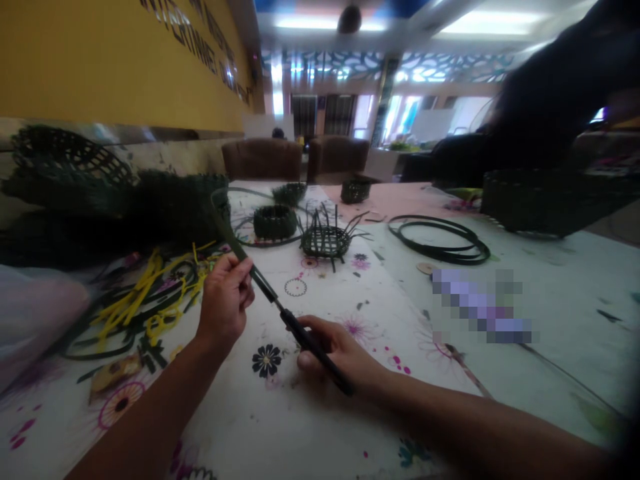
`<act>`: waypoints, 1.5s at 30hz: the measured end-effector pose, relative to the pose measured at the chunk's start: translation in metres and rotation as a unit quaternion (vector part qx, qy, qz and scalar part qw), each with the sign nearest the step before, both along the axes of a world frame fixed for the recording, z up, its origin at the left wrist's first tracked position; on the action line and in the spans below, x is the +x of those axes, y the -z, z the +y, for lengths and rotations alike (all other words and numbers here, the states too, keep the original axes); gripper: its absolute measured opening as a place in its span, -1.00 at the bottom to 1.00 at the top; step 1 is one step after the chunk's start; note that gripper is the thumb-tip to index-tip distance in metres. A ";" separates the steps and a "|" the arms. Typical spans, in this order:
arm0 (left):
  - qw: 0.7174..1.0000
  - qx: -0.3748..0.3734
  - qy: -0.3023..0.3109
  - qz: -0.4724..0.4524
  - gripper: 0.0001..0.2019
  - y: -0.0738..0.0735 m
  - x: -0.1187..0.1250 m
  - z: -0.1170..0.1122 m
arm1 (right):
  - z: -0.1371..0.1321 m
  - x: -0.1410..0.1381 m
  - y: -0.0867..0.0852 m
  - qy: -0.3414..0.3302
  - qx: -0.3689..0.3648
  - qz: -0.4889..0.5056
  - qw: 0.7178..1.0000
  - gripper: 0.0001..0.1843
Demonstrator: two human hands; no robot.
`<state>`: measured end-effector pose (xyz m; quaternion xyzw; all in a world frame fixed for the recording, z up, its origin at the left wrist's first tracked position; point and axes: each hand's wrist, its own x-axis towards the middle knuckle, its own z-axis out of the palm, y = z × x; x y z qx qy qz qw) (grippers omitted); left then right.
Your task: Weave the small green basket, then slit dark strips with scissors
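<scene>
My left hand (225,300) pinches a long dark green flat strip (231,240), which curves up and back behind it. The strip's near end reaches down toward the middle of the table. My right hand (340,353) is closed around a slim black tool (320,357) with a short metal part at its front. That metal part meets or nearly meets the strip's end; whether they touch, I cannot tell. Beyond my hands sits a small half-woven basket (326,241) with loose strips sticking up. A round dark green woven basket (275,222) stands behind it to the left.
Yellow and green strips (135,300) lie heaped at left, near a wooden block (116,373). Large dark woven baskets (180,207) stand behind them. Coiled strips (440,241) rest at right, before a large dark basket (550,203). A dark-clothed person (560,100) leans in at right.
</scene>
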<state>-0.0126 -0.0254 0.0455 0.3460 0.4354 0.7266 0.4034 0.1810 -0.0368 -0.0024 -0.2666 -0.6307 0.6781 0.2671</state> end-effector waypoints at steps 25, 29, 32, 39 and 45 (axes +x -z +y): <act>1.000 0.005 -0.002 -0.002 -0.72 0.004 -0.005 0.004 | -0.008 0.004 -0.010 0.013 0.018 -0.011 1.000 -0.66; 1.000 0.007 0.012 0.005 -0.70 0.003 -0.013 0.007 | -0.008 0.003 -0.009 0.012 0.023 -0.012 1.000 -0.67; 1.000 0.013 0.022 -0.001 -0.73 0.002 -0.014 0.009 | -0.008 0.002 -0.009 0.010 0.030 -0.007 0.999 -0.66; 1.000 0.010 0.010 -0.025 -0.74 0.002 -0.010 0.008 | -0.009 0.001 -0.006 0.013 0.018 0.004 1.000 -0.58; 0.999 0.016 0.010 -0.031 -0.74 0.001 -0.009 0.007 | -0.008 0.000 -0.006 0.019 0.033 -0.004 0.999 -0.57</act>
